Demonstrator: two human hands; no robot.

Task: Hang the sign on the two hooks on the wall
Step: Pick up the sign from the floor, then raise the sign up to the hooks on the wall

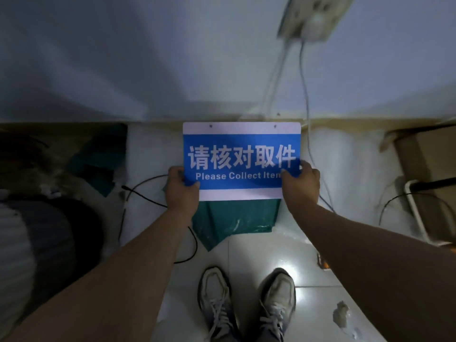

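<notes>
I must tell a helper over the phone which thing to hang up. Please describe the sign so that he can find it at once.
Look down at the pale tiled floor at the foot of the white wall. There the left hand and the right hand hold a flat rectangular sign above a green sheet. Only it is blue with white bands, white Chinese characters and "Please Collect".

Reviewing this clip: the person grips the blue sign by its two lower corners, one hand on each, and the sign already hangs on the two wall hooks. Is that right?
Not quite. In the head view the sign is not hung: it is held low, over the floor by the wall's base, and no hooks show. The rest stands: the left hand and right hand grip its two lower corners.
</notes>
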